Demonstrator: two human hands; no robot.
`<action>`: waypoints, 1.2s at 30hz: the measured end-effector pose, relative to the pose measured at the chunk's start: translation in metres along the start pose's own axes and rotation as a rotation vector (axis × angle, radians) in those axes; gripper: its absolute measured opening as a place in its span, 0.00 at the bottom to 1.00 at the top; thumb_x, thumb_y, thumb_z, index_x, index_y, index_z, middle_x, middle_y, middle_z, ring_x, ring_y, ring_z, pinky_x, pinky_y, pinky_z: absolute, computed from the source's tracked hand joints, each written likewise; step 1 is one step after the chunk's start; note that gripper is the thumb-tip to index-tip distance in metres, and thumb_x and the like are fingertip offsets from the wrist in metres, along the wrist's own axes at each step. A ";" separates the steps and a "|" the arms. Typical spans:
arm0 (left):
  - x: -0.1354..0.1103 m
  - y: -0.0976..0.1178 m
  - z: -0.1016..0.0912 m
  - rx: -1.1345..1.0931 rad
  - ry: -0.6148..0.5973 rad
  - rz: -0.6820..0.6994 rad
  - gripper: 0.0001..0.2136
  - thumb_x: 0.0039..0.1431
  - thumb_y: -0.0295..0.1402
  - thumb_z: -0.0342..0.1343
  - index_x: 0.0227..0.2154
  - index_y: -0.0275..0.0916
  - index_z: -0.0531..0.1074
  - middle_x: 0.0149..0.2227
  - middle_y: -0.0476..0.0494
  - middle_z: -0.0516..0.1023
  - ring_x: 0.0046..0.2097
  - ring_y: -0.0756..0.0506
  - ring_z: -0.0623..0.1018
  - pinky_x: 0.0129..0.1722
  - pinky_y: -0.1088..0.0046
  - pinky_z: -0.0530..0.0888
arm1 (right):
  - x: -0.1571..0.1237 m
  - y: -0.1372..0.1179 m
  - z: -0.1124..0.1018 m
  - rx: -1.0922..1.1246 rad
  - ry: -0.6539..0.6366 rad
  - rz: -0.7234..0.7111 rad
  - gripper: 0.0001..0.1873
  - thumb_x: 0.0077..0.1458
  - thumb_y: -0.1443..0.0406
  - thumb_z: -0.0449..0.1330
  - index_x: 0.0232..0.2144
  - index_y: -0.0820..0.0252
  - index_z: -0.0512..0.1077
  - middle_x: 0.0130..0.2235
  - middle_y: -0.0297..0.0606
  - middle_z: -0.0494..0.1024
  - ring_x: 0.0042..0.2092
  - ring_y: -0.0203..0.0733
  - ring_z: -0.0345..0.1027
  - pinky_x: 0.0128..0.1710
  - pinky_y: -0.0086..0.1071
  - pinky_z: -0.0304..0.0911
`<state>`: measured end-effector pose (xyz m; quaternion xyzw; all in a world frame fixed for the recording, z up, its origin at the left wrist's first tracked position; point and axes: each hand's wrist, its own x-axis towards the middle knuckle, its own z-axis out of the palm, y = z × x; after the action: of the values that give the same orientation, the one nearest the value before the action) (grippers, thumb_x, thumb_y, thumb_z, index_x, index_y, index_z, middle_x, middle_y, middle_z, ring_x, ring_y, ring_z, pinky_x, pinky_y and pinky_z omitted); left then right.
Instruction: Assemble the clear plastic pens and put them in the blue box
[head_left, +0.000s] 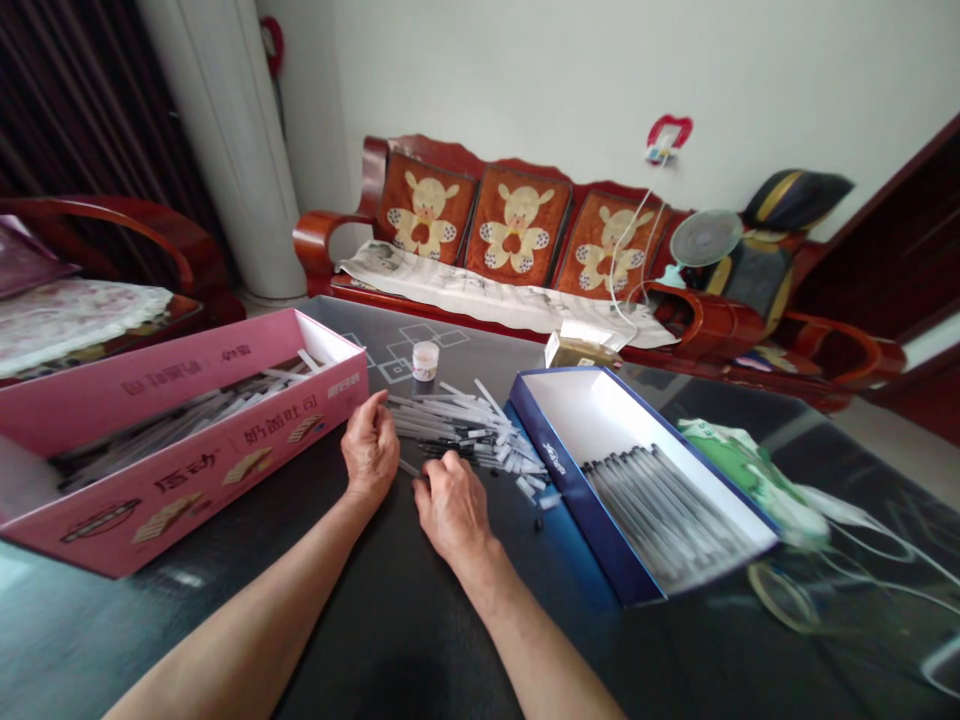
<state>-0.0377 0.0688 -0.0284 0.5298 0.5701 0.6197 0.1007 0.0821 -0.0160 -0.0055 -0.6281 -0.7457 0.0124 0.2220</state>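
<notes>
My left hand [371, 448] is closed with curled fingers beside the pink box, at the left edge of a pile of pen parts. My right hand [454, 505] is closed too, its thumb and fingers pinched together in front of the pile. Between them runs a thin pen [409, 468], one end at each hand; its ends are hidden by the fingers. The pile holds whitish pen barrels [427, 418], dark pen pieces [448, 450] and loose clear caps [529, 462]. A small black piece [538, 524] lies to the right of my right hand.
A long pink box [247, 430] with many pen parts stands left. At right, a blue box [592, 500] holds a row of pens [660, 510]. A small white tub [425, 362] stands behind the pile. A green-white packet [739, 475] and tape roll [784, 597] lie far right.
</notes>
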 end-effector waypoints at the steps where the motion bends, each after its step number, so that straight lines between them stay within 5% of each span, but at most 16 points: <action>1: -0.001 0.002 -0.001 0.006 -0.010 0.012 0.13 0.58 0.35 0.49 0.42 0.39 0.73 0.33 0.47 0.75 0.33 0.50 0.73 0.39 0.73 0.70 | 0.000 0.002 0.001 0.010 0.004 0.010 0.05 0.56 0.64 0.57 0.32 0.59 0.73 0.36 0.42 0.73 0.39 0.44 0.69 0.38 0.32 0.63; 8: -0.005 0.018 -0.006 0.013 -0.103 -0.074 0.14 0.54 0.45 0.55 0.28 0.38 0.72 0.23 0.53 0.70 0.25 0.52 0.69 0.29 0.77 0.66 | 0.002 0.023 0.001 0.292 0.185 0.156 0.06 0.57 0.66 0.55 0.32 0.60 0.72 0.31 0.39 0.76 0.34 0.40 0.71 0.36 0.29 0.62; 15: -0.005 0.019 -0.001 -0.340 -0.309 -0.249 0.18 0.54 0.48 0.55 0.33 0.36 0.76 0.23 0.49 0.74 0.25 0.50 0.73 0.26 0.76 0.69 | 0.003 0.011 0.009 0.403 0.195 0.050 0.03 0.54 0.67 0.58 0.32 0.59 0.72 0.31 0.36 0.76 0.32 0.37 0.70 0.34 0.27 0.62; 21: 0.005 0.021 0.002 -0.675 -0.325 -0.493 0.24 0.55 0.49 0.54 0.47 0.34 0.69 0.22 0.53 0.69 0.19 0.54 0.66 0.20 0.78 0.65 | 0.008 0.029 -0.009 0.371 0.297 -0.040 0.11 0.60 0.67 0.50 0.35 0.58 0.73 0.34 0.39 0.75 0.38 0.39 0.69 0.41 0.30 0.62; 24: 0.005 0.019 -0.001 -0.447 -0.233 -0.245 0.21 0.59 0.45 0.51 0.50 0.36 0.68 0.22 0.53 0.67 0.20 0.55 0.63 0.22 0.78 0.64 | 0.011 0.054 -0.016 0.295 0.392 0.013 0.10 0.57 0.68 0.52 0.35 0.60 0.74 0.35 0.41 0.74 0.41 0.42 0.67 0.44 0.34 0.61; 29: -0.006 0.016 -0.005 0.132 -0.218 0.361 0.15 0.64 0.34 0.45 0.48 0.38 0.71 0.33 0.43 0.73 0.35 0.48 0.72 0.38 0.72 0.68 | 0.009 0.064 -0.015 0.123 0.278 -0.023 0.07 0.54 0.69 0.56 0.32 0.58 0.75 0.36 0.40 0.72 0.41 0.44 0.64 0.45 0.37 0.58; 32: -0.008 0.012 -0.003 0.269 -0.233 0.479 0.15 0.64 0.32 0.44 0.47 0.37 0.72 0.34 0.41 0.74 0.37 0.46 0.71 0.40 0.70 0.68 | 0.008 0.056 -0.011 0.033 0.197 -0.042 0.07 0.55 0.67 0.57 0.34 0.56 0.75 0.37 0.39 0.72 0.41 0.45 0.62 0.44 0.38 0.55; 36: -0.008 0.006 0.000 0.302 -0.254 0.465 0.13 0.63 0.31 0.46 0.44 0.37 0.73 0.31 0.43 0.73 0.35 0.45 0.71 0.38 0.70 0.68 | 0.008 0.051 -0.010 -0.015 0.142 -0.032 0.05 0.55 0.65 0.58 0.32 0.56 0.75 0.37 0.39 0.72 0.42 0.45 0.61 0.43 0.38 0.53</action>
<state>-0.0314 0.0613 -0.0274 0.7284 0.5023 0.4630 -0.0533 0.1322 -0.0005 -0.0089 -0.6170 -0.7380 -0.0415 0.2699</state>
